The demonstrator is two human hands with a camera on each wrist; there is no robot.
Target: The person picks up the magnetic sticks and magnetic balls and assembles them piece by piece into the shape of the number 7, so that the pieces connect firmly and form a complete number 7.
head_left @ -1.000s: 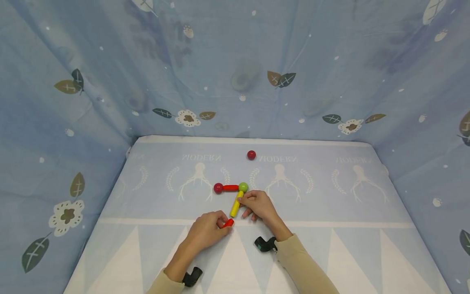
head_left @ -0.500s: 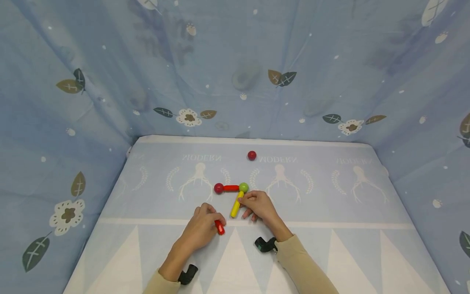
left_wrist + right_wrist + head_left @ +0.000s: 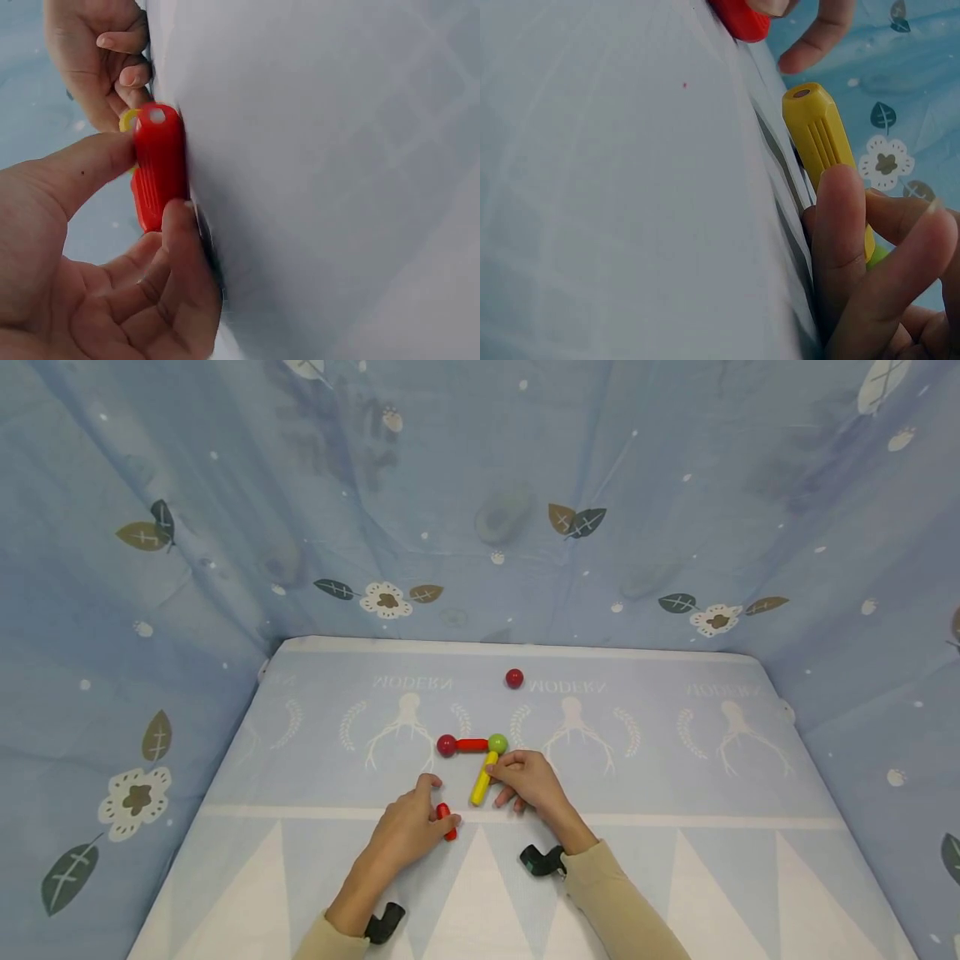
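Note:
My left hand [image 3: 408, 827] holds a loose red magnetic stick [image 3: 160, 169] between the thumb and fingers, low over the cloth; its index finger stands off the stick in the head view. A yellow magnetic stick [image 3: 817, 127] is pinched by my right hand [image 3: 531, 778]. The far end of this yellow stick meets a green ball [image 3: 497, 743]. From the green ball another red stick [image 3: 472, 745] runs left to a dark red ball [image 3: 446, 745]. A small gap separates the loose red stick from the yellow one's near end.
A separate red ball [image 3: 514, 678] lies near the back of the cloth-covered table [image 3: 660, 735]. Blue patterned curtains [image 3: 480, 510] enclose the back and sides. A black wrist device [image 3: 542, 860] sits at the right wrist, and another [image 3: 386, 922] at the left.
My left hand has drawn left, away from the yellow stick, and turned the loose red stick to point more toward me. Its index finger has lifted. The right hand has stayed in place.

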